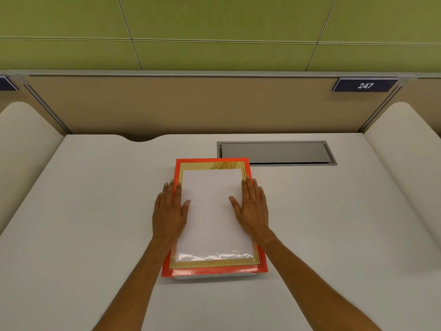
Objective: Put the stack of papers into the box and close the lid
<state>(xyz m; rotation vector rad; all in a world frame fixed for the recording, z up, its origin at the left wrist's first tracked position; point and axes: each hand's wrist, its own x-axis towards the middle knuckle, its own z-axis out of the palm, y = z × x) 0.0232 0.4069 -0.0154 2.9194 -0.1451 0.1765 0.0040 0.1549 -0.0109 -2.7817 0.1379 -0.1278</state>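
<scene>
One smooth, matte white desk [95,211] carries one flat rectangular box [214,272], its glossy red-and-gold lid [212,218] shut on top at mid-desk. Two hands, left hand [170,211] and right hand [251,210], lie flat with fingers spread along the lid's side edges, clasping nothing; no papers show.

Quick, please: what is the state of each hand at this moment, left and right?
Left hand: open, flat on the left edge of the box lid, holding nothing.
Right hand: open, flat on the lid's right side, holding nothing.
</scene>
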